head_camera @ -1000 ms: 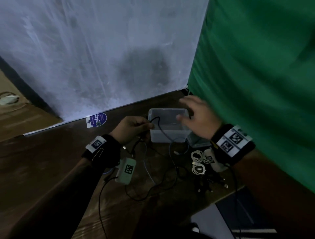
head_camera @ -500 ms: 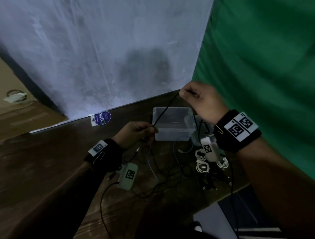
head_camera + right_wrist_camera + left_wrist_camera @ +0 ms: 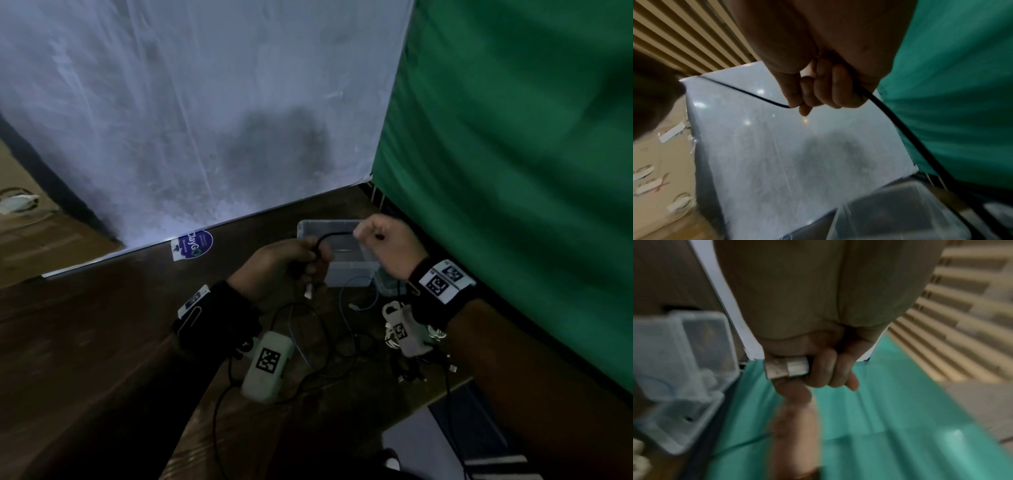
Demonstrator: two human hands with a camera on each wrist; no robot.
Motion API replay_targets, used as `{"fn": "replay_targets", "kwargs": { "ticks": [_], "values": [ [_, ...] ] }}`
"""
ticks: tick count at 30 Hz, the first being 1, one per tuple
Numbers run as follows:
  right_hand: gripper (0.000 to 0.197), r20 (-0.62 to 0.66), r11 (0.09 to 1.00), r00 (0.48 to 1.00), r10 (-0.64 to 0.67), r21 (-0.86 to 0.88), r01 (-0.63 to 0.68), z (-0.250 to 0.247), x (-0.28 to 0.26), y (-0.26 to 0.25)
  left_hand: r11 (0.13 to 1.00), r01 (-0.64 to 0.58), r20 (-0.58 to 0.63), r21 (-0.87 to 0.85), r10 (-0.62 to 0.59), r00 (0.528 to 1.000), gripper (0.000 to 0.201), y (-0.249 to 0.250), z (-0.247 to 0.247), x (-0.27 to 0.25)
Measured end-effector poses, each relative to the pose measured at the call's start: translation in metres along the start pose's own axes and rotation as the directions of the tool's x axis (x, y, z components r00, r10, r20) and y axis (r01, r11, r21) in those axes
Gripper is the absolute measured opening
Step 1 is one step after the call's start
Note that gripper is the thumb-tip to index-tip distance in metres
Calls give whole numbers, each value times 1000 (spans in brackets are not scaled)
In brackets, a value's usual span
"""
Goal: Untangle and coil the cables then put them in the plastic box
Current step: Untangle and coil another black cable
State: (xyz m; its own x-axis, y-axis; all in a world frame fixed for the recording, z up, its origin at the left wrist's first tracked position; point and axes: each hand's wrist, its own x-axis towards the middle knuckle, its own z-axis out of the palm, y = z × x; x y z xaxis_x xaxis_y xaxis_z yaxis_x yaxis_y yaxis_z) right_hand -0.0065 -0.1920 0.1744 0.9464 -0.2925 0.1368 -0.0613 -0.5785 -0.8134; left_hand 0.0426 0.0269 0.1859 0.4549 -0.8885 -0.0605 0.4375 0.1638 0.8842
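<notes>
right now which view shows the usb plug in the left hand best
Left wrist: the metal USB plug sits close up, gripped by the left hand. Head view shows only its small tip; right wrist misses it.

A dark wooden tabletop (image 3: pixel 102 325) runs back to a pale, streaked white backdrop (image 3: pixel 205 102) with a dim grey smudge low on it; a green cloth (image 3: pixel 513 154) hangs along the right side. A round blue sticker (image 3: pixel 195 244) lies at the foot of the backdrop — its small print is unreadable. Far left, a brown surface carries a small white object (image 3: pixel 17 202). Behind the backdrop the wrist views show tan slatted panelling (image 3: pixel 684 32).
</notes>
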Motion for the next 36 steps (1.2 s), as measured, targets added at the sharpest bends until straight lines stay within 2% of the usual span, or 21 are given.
{"fn": "replay_targets", "kwargs": {
  "ticks": [2, 5, 8, 13, 17, 19, 22, 23, 25, 27, 29, 32, 34, 36],
  "values": [
    [10, 100, 998, 994, 36, -47, -31, 19, -10, 6, 996, -84, 15, -25, 84, 996, 24, 8, 4, 3],
    [12, 271, 998, 963, -4, -63, 22, 45, -32, 1, 976, -218, -68, -25, 216, 974, 19, 11, -2, 11],
    [16, 290, 992, 949, -121, 8, 124, 54, -52, -9, 958, -282, -186, 59, 288, 939, 17, 3, -18, 20],
    [26, 325, 968, 919, -226, -28, 248, 39, -59, -26, 934, -306, -209, 184, 341, 916, 16, -11, -18, 26],
    [33, 374, 957, 895, -244, -55, 284, 29, -62, -35, 928, -333, -268, 169, 369, 890, 20, -10, -6, 32],
    [29, 379, 948, 886, -266, -66, 312, 24, -65, -40, 925, -334, -290, 184, 375, 880, 21, -9, -1, 33],
    [13, 272, 955, 922, -275, -33, 294, 7, -62, -48, 905, -207, -194, 371, 293, 936, 24, -10, 5, 31],
    [11, 226, 958, 936, -270, -30, 284, 0, -59, -49, 918, -143, -189, 369, 225, 956, 24, -11, 6, 30],
    [13, 146, 960, 951, -273, -29, 280, -12, -52, -49, 974, -19, -231, 224, 72, 970, 22, -13, 10, 27],
    [17, 85, 962, 958, -274, 27, 273, -19, -46, -44, 990, 40, -181, 136, -15, 983, 26, -15, 13, 25],
    [20, 74, 963, 966, -250, 121, 240, -17, -40, -34, 990, 25, -79, 139, -14, 997, 28, -16, 14, 23],
    [23, 53, 960, 985, -164, 239, 147, -3, -32, -13, 1000, -11, -7, -18, 11, 1000, 27, -13, 14, 22],
    [23, 30, 964, 994, -102, 248, 92, 11, -32, 0, 989, -64, 15, -133, 66, 998, 26, -9, 10, 22],
    [19, 73, 979, 995, -62, 198, 46, 23, -39, 11, 969, -124, 8, -214, 128, 992, 22, -5, 4, 23]
  ]
}}
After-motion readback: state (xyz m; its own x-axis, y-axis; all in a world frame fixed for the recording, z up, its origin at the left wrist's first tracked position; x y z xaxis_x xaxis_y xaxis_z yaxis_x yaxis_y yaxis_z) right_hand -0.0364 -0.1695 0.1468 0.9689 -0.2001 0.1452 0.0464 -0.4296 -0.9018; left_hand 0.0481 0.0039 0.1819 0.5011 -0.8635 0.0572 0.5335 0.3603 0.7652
